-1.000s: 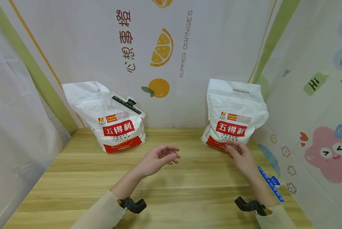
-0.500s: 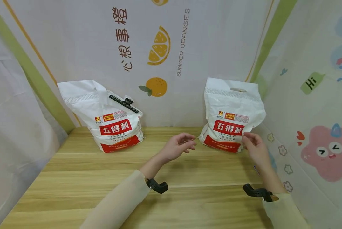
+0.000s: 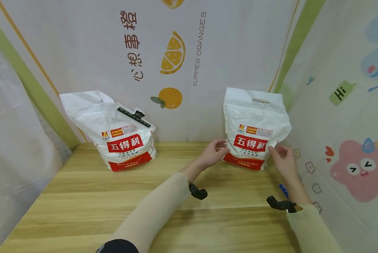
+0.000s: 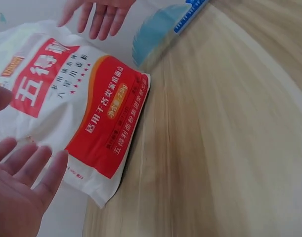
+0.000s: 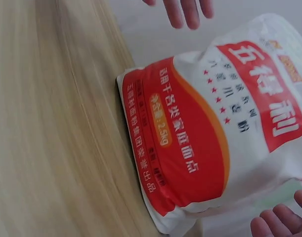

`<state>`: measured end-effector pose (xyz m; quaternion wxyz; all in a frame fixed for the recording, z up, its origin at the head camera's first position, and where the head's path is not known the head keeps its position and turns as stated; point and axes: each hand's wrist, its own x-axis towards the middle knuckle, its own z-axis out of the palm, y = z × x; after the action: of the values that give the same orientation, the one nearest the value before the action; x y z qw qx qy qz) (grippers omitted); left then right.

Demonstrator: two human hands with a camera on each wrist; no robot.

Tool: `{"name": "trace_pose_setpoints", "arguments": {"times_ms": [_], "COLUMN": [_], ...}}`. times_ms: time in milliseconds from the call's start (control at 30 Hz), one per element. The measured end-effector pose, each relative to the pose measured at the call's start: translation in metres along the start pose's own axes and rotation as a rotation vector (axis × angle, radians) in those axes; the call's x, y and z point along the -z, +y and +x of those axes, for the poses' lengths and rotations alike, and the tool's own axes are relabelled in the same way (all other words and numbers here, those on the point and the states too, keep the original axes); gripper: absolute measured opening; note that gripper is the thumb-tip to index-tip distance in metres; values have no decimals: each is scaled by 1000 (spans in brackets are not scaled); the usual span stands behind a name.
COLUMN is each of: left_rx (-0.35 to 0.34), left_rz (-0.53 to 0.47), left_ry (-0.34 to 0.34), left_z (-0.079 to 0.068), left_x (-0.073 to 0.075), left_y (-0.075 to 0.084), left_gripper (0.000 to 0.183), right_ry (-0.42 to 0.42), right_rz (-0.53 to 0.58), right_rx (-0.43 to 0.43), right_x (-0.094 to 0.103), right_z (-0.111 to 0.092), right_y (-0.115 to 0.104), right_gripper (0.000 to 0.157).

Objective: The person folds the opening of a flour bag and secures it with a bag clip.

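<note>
A white-and-red flour bag (image 3: 250, 140) with a slot handle stands upright at the back right of the table. At its left side my left hand (image 3: 212, 153) has loosely bent fingers. My right hand (image 3: 285, 161) is at the bag's right side, thumb toward its lower edge. In the left wrist view, a gap shows between my left hand (image 4: 24, 185) and the bag (image 4: 104, 113). The right wrist view likewise has my right hand (image 5: 284, 219) with fingers spread beside the bag, not gripping it.
A second flour bag (image 3: 125, 147) stands at the back left, with a black clip (image 3: 134, 117) across its folded right corner. A blue clip (image 3: 283, 190) lies at the table's right side, partly hidden by my right forearm. Printed curtains (image 3: 195, 116) hang behind the wooden table (image 3: 91, 196).
My left hand has moved right to the left side of the right-hand bag. My right hand has shifted from the bag's front to its right side. Both bags stay in place.
</note>
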<state>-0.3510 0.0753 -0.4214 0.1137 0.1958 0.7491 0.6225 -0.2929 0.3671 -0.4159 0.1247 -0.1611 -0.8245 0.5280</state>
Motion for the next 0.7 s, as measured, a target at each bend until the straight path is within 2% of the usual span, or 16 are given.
{"name": "trace_pose_setpoints", "arguments": {"times_ms": [133, 300, 400, 533, 700], "left_rx": [24, 1, -7, 0, 40], "left_rz": [26, 57, 71, 42, 1], "left_ry": [13, 9, 4, -28, -73], "left_z": [15, 29, 35, 38, 38], "left_x": [-10, -13, -13, -14, -14], "left_y": [4, 6, 6, 8, 11], "left_gripper": [79, 83, 83, 89, 98], "right_ry": [-33, -81, -104, -124, -132], "right_rz": [14, 62, 83, 101, 114], "right_rx": [-28, -18, -4, 11, 16], "right_x": [-3, -11, -17, -24, -30], "right_z": [12, 25, 31, 37, 38], "right_y": [4, 6, 6, 6, 6], "right_gripper": [105, 111, 110, 104, 95]}}
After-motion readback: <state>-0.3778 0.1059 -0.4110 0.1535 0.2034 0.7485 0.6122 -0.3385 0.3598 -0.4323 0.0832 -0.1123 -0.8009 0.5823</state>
